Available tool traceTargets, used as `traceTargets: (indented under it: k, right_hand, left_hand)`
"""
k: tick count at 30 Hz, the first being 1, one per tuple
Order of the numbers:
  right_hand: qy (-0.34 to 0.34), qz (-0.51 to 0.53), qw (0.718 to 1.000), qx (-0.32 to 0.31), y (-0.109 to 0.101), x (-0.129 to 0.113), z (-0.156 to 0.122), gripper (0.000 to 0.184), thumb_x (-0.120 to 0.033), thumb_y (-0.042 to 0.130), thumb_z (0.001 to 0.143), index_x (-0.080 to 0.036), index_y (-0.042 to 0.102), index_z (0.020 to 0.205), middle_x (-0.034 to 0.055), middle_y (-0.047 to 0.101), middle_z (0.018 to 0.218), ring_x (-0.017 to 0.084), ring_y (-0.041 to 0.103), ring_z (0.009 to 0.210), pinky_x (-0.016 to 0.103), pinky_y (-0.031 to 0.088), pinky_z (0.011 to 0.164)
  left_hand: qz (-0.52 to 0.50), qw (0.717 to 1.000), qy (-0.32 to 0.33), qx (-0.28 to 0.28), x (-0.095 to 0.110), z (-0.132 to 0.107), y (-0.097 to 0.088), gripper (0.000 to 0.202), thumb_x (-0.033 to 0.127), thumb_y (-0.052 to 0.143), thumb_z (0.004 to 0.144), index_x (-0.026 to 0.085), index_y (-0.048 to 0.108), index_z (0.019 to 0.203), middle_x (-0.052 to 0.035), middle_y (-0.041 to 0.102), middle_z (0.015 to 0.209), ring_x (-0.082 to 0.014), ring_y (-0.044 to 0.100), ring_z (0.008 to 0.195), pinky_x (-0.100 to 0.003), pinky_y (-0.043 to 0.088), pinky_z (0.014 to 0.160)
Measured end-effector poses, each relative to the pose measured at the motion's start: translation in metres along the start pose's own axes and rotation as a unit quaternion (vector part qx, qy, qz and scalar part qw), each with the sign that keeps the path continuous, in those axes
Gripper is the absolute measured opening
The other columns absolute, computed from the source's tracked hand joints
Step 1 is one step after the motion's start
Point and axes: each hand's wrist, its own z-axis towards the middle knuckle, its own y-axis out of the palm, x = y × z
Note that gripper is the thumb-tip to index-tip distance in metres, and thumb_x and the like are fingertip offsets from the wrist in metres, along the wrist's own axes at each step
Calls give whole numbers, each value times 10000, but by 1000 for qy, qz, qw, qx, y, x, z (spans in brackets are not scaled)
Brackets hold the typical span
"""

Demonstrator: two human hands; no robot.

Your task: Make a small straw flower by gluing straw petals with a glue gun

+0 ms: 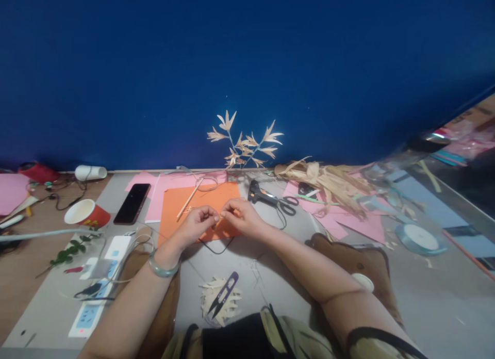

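Observation:
Over an orange sheet [222, 196], my left hand [200, 222] and my right hand [240, 217] meet almost fingertip to fingertip. Both are pinched closed. Whatever lies between the fingers is too small to make out. A thin wooden stick [189, 199] and some small pale pieces rest on the orange sheet just beyond my left hand. Purple thread snips [224, 294] lie nearer my body on a heap of pale cut leaf shapes [211, 292]. Past my hands stands a spray of pale husk-like flowers [249, 145] on bluish stems.
Right of my hands lie a glue gun [265, 195], black scissors [288, 205], dried husks [328, 181] and a ribbon spool [419, 239]. On the left are a phone [132, 204], a paper cup [87, 214], a power strip [88, 315] with cords, and a leafy sprig [69, 253].

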Motion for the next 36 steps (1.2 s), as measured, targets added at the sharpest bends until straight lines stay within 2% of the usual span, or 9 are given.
traceTargets:
  k: [6, 15, 22, 26, 30, 36]
  right_hand:
    - [14, -12, 1000, 11, -1, 0, 0, 148, -213, 588, 837, -158, 605, 701, -5, 623, 653, 114, 521, 613, 263, 372, 696]
    - [10, -6, 1000, 3, 0, -1, 0, 145, -216, 568, 846, -163, 603, 715, 1, 640, 678, 120, 541, 637, 267, 391, 719]
    - [8, -5, 1000, 8, -4, 0, 1, 157, -235, 568, 846, -166, 581, 705, 8, 634, 679, 128, 548, 653, 272, 387, 718]
    - [9, -6, 1000, 7, -6, 0, 2, 161, -237, 568, 844, -170, 577, 698, 4, 630, 672, 128, 552, 652, 268, 393, 713]
    - [20, -2, 1000, 6, -5, 1, 2, 147, -224, 570, 837, -168, 590, 702, 3, 637, 669, 130, 563, 649, 257, 400, 680]
    - [19, 6, 1000, -4, -3, 1, 2, 140, -217, 576, 837, -160, 610, 714, 10, 652, 684, 128, 566, 656, 253, 400, 683]
  left_hand:
    - [20, 1000, 0, 4, 7, -2, -1, 150, 302, 611, 752, 157, 579, 726, 22, 576, 623, -92, 517, 544, -213, 409, 542]
    - [13, 1000, 18, -13, -7, 3, -6, 121, 286, 591, 771, 170, 561, 753, 22, 585, 665, -104, 555, 629, -218, 429, 613]
    - [15, 1000, 0, -6, -2, 0, -9, 228, 371, 661, 750, 166, 561, 752, 12, 590, 652, -102, 541, 576, -217, 427, 568]
    - [15, 1000, -2, -12, 5, -3, -8, 312, 459, 613, 797, 157, 595, 720, -27, 636, 690, -135, 592, 655, -250, 477, 646]
    - [-36, 999, -6, 26, 6, -2, -6, 382, 527, 577, 809, 151, 628, 762, -45, 658, 717, -166, 629, 718, -294, 505, 725]
    - [3, 1000, 2, -13, -7, 1, -9, 243, 392, 663, 770, 151, 648, 787, -23, 643, 737, -132, 590, 688, -243, 468, 680]
